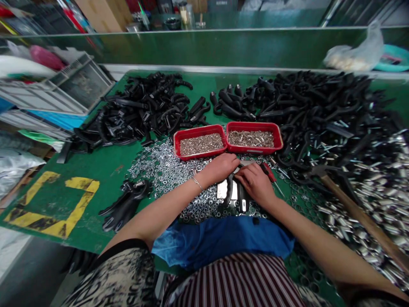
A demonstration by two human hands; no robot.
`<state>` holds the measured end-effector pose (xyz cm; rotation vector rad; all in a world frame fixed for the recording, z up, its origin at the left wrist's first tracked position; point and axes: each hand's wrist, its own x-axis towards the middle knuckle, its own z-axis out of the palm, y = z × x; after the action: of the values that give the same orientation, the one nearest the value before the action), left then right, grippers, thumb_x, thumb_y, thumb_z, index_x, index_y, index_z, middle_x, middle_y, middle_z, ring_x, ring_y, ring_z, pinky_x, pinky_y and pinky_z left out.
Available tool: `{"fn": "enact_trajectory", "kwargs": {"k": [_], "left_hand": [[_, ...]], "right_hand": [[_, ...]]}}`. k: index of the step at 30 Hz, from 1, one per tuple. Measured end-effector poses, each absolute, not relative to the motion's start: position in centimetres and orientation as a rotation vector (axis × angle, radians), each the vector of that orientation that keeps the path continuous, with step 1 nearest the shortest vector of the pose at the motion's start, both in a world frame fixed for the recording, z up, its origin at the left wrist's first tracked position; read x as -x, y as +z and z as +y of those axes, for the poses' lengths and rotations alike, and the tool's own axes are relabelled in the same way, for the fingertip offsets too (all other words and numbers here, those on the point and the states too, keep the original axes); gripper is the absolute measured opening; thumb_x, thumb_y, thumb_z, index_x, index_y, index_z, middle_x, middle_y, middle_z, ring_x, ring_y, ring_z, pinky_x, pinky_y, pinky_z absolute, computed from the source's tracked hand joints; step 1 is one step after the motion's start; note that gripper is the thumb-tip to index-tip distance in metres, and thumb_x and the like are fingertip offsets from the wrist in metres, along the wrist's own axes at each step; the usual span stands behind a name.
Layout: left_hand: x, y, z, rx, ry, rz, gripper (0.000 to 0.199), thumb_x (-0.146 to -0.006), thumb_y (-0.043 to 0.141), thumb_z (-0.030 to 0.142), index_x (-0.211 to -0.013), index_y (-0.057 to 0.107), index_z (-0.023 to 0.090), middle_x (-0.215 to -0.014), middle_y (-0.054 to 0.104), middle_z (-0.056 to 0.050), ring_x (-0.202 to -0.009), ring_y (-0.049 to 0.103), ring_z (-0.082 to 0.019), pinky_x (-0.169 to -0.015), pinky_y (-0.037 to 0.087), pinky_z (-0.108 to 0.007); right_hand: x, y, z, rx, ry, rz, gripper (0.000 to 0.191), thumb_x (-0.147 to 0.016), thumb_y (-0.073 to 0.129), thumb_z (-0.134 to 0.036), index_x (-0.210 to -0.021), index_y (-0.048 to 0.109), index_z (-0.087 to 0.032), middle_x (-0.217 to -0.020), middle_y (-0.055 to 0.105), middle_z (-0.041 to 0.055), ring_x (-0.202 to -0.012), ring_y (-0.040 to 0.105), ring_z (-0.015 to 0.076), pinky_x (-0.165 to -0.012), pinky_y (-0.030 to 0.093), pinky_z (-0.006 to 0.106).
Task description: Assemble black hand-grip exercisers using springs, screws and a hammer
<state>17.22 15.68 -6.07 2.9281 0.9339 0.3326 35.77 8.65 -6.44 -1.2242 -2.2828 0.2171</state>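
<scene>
A two-handled black tool (242, 197), which looks like pruning shears, lies in front of me with its handles pointing towards my body. My left hand (222, 167) is closed at its upper end, fingertips pressed together near the pivot. Whatever small part they may pinch is hidden. My right hand (258, 183) is curled round the top of the right handle. Between the hands shows a bit of grey metal blade (246, 163). Under the tool is a flat metal block (223, 191). A red-handled screwdriver (269, 172) lies just right of my right hand.
Red trays of small metal parts (179, 152) and pins (252, 150) stand beyond my hands. Loose nuts (166, 170) surround the block. Black handles are heaped at the left (140, 106) and right (287, 98). A wooden-handled hammer (354, 204) lies right, beside metal sleeves (380, 196).
</scene>
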Motion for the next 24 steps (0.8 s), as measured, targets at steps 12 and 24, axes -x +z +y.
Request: {"fn": "enact_trajectory", "kwargs": {"k": [12, 24], "left_hand": [[-17.0, -6.4, 16.1, -2.952, 0.268, 0.836, 0.025, -0.102, 0.040, 0.015, -0.100, 0.065, 0.011, -0.098, 0.064, -0.012, -0.093, 0.059, -0.023, -0.086, 0.048, -0.037], [-12.7, -5.7, 9.4, -2.595, 0.533, 1.129, 0.033, -0.104, 0.041, 0.022, -0.132, 0.058, 0.019, -0.131, 0.063, -0.011, -0.120, 0.056, -0.023, -0.105, 0.045, -0.042]], "right_hand": [[-35.7, -6.9, 8.5, 1.247, -0.095, -2.464, 0.025, -0.103, 0.049, -0.026, -0.093, 0.069, -0.015, -0.091, 0.068, 0.0122, -0.091, 0.053, 0.0276, -0.079, 0.047, 0.039], [-45.7, -4.1, 5.2, 1.558, 0.051, -2.209, 0.031, -0.103, 0.044, -0.035, -0.124, 0.059, -0.018, -0.119, 0.065, 0.0174, -0.113, 0.057, 0.0304, -0.097, 0.046, 0.047]]}}
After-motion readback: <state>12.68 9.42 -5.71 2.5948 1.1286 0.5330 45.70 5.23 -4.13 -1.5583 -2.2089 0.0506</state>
